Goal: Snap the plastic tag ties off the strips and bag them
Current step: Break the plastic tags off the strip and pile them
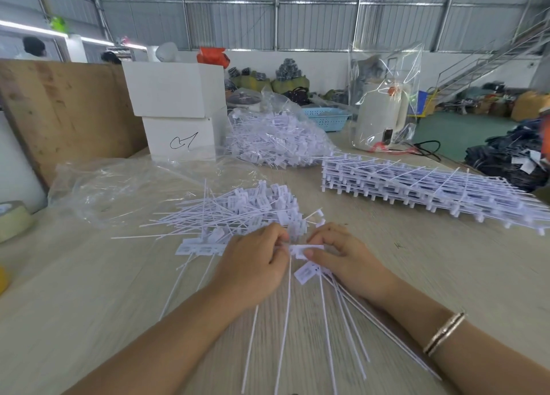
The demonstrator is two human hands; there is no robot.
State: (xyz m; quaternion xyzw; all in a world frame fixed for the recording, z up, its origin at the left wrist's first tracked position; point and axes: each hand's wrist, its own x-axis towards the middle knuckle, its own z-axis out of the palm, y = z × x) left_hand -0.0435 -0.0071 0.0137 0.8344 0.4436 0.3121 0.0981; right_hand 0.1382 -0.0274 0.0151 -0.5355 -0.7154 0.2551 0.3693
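Several thin white tag ties [300, 320] fan from a strip [306, 249] at lower centre, pinched between left hand [253, 263] and right hand [342, 255], apparently at its heads, light, whippy and best gripped near the stiff head, with the loose pile [238, 213] just above and stacked strips [422, 192] at right.

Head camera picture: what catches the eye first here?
Two hands, left and right, pinch a white strip of tag ties at the centre of the table. Behind them lies a loose pile of snapped ties; a stack of uncut strips sits to the right.
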